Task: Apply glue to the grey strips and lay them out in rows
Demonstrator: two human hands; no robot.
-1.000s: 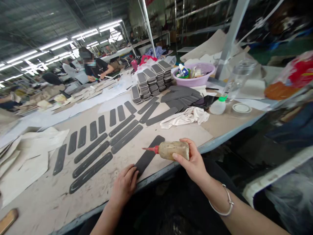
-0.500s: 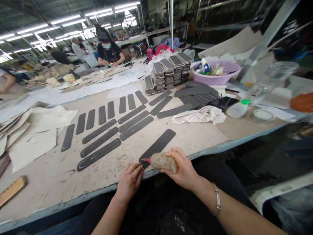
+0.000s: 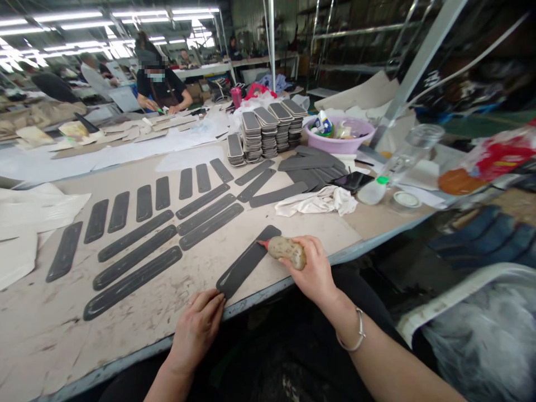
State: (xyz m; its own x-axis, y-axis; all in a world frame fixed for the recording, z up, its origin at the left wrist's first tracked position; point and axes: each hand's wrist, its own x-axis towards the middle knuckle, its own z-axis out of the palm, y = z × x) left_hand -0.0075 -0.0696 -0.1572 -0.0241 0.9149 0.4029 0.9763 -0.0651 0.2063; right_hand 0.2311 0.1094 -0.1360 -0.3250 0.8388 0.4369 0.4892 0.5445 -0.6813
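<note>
My right hand point(image 3: 312, 273) is wrapped around a stained, yellowish glue bottle point(image 3: 287, 252), tilted on its side. Its red nozzle points left, at the upper part of a dark grey strip point(image 3: 245, 267) with rounded ends. A thin shiny line runs along the strip's left edge. At the strip's near end, the closed fingers of my left hand point(image 3: 199, 324) grip its corner at the table's front edge. Several similar grey strips point(image 3: 134, 265) lie in rows to the left, with glossy lines on them.
Stacks of light-rimmed grey pieces point(image 3: 252, 124) stand at the back, beside a purple basin point(image 3: 339, 144). Loose dark strips point(image 3: 314, 167), a crumpled white cloth point(image 3: 318, 202), a phone point(image 3: 354, 181) and a green-capped bottle point(image 3: 372, 192) lie to the right. A masked person point(image 3: 163, 89) works across the table.
My right hand has moved the bottle's nozzle from the strip's near end up toward its far end, and a shiny line now shows along the edge. My left hand stays at the near corner.
</note>
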